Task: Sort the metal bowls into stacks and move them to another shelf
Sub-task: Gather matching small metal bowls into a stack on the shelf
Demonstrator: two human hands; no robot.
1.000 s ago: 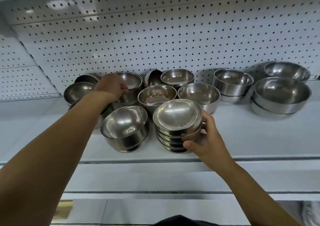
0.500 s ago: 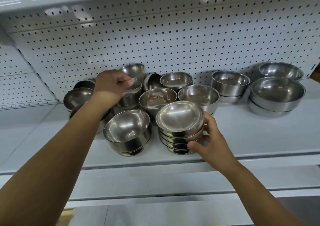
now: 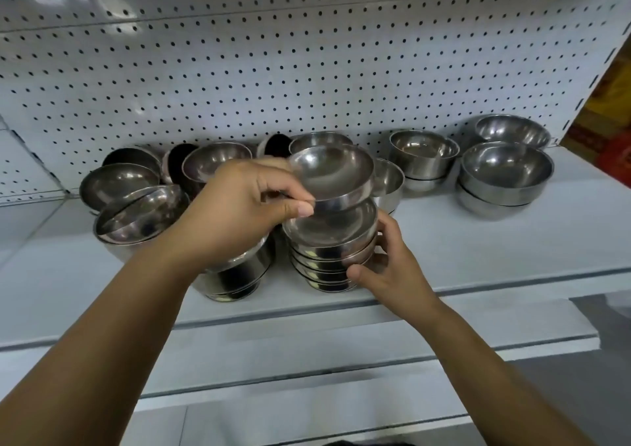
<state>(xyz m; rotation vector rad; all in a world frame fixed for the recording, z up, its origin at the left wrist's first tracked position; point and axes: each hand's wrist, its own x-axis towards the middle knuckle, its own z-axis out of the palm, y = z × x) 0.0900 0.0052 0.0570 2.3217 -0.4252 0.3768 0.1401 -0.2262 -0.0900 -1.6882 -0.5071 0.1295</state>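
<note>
My left hand (image 3: 239, 213) pinches the rim of a small metal bowl (image 3: 336, 172) and holds it tilted just above a stack of small bowls (image 3: 329, 241) near the shelf's front edge. My right hand (image 3: 386, 268) is wrapped around the right side of that stack. Under my left forearm stands a second stack of deeper bowls (image 3: 235, 275), partly hidden. Several loose bowls (image 3: 119, 183) crowd the back left, one of them lying tilted (image 3: 140, 217).
The bowls rest on a white shelf (image 3: 478, 251) backed by pegboard (image 3: 273, 70). Medium bowls (image 3: 423, 154) and large stacked bowls (image 3: 505, 176) stand at the right. A lower white shelf (image 3: 307, 350) runs below. Coloured boxes (image 3: 611, 121) sit past the right upright.
My left hand lifted a small bowl from the back cluster and carried it right, over the front stack. My right hand stayed on the stack.
</note>
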